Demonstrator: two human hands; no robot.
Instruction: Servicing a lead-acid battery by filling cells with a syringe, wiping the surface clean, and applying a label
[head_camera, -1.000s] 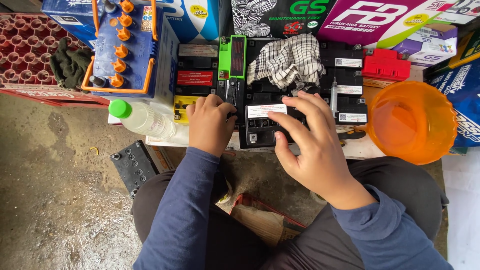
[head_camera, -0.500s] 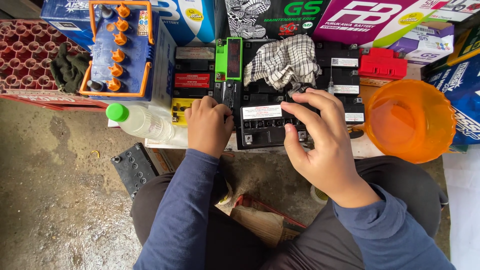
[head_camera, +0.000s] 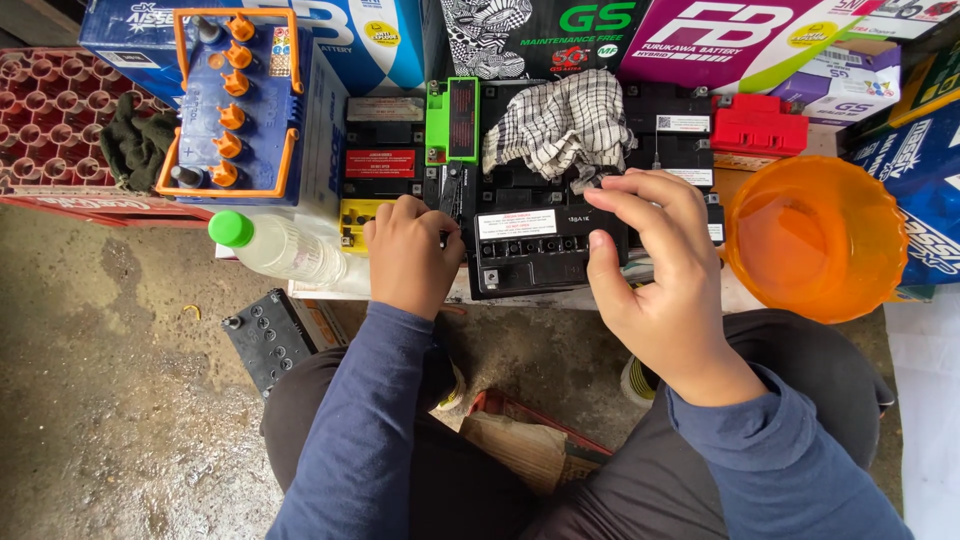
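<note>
Between both hands (head_camera: 410, 255) (head_camera: 650, 270) — black battery (head_camera: 545, 245)

Along the back stands a row of printed cardboard boxes: a blue and white one (head_camera: 350, 35) at the left, a black one with green lettering (head_camera: 540, 35) in the middle, a magenta and white one (head_camera: 740, 40) beside it, and a small white and purple box (head_camera: 850, 80) further right. A dark blue box (head_camera: 925, 190) stands at the right edge. The black battery (head_camera: 545, 245) in front carries a white rectangular label (head_camera: 516, 223), and a battery behind it to the left has a red label (head_camera: 380, 163).
</note>
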